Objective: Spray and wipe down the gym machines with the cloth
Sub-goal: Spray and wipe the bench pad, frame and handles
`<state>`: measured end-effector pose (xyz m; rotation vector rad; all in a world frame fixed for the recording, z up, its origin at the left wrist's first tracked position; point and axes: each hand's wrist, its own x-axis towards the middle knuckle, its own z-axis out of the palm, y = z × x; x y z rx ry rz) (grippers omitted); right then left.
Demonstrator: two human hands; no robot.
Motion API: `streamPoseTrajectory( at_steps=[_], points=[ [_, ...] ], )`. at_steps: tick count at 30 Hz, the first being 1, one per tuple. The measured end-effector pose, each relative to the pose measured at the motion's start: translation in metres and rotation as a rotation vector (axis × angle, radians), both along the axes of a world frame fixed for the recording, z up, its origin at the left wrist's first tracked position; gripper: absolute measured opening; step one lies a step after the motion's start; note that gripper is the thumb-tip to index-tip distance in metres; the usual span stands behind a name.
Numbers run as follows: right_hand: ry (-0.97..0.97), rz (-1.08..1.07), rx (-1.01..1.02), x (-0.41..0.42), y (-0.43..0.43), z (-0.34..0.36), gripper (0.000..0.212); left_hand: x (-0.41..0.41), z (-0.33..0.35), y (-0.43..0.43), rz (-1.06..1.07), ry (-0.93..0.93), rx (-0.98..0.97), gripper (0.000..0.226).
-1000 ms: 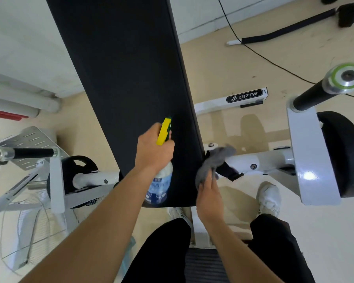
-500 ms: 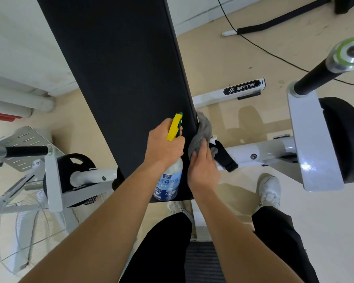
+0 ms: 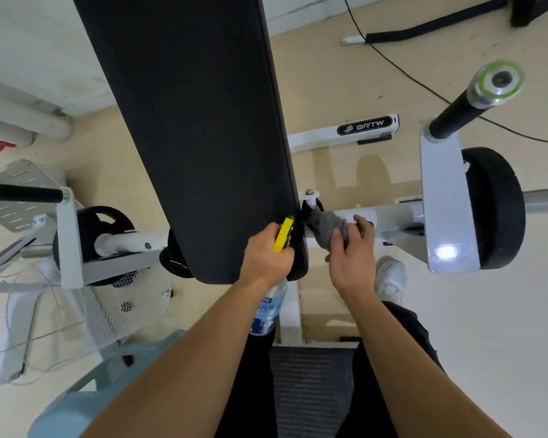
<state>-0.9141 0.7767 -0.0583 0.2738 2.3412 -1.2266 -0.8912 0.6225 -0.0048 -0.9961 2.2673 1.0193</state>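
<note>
Fingers of the R hand are curled on a grey cloth, pressing it vs. the white tube of the gym machine, just right of the black pad. One fingertip reaches past the cloth onto the tube. L hand is clamped round the neck of a spray bottle. Its yellow trigger sticks out on the far side of the hand, at the pad's near right corner. The bottle body hangs near side of the hand w/ a blue-white label, text too small to read.

Right of the cloth the tube runs to a white bracket w/ a black weight plate beside it and a black handle w/ a green-ringed end cap pointing up. Far side, a white base bar on the floor reads BRTW. Left of the pad: a 2nd weight plate, another black handle, and a white wire fan nearer. A black cable crosses the beige floor at far right. A white shoe sits just near of the tube.
</note>
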Motion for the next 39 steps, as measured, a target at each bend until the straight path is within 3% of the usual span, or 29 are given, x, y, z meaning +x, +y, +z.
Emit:
streamPoseTrajectory(
  at_steps=[3, 6, 13, 18, 21, 25, 29, 35, 39],
  points=[
    [0.096, -0.039, -0.153, -0.045, -0.01, 0.016, 0.035, 0.014, -0.007, 0.008, -0.007, -0.029, 0.007, 0.005],
    [0.192, -0.04, -0.279, -0.087, -0.035, 0.027, 0.025, 0.021, -0.009, 0.012, -0.011, -0.047, 0.04, 0.005],
    [0.263, -0.079, -0.372, -0.151, -0.071, 0.037, 0.024, 0.018, -0.019, 0.006, 0.03, 0.037, 0.044, 0.013],
    [0.253, -0.049, -0.291, -0.153, -0.067, 0.028, 0.021, 0.008, -0.019, 0.0, 0.054, -0.01, 0.061, 0.006],
    [0.225, 0.049, -0.275, -0.142, -0.076, 0.021, 0.023, 0.012, -0.02, -0.007, 0.04, -0.075, 0.035, 0.016],
    [0.178, 0.181, -0.179, -0.098, -0.102, -0.003, 0.042, 0.022, -0.016, -0.024, 0.016, -0.07, -0.017, 0.02],
    [0.158, 0.106, -0.074, -0.009, -0.096, -0.037, 0.046, 0.017, -0.006, -0.05, 0.051, -0.007, -0.056, 0.005],
    [-0.091, 0.163, 0.085, 0.093, -0.051, -0.068, 0.021, -0.015, 0.008, -0.066, -0.112, 0.075, -0.053, 0.009],
    [-0.035, 0.129, 0.07, 0.07, -0.048, -0.055, 0.02, -0.032, 0.009, -0.057, -0.174, 0.1, -0.018, 0.012]
  ],
)
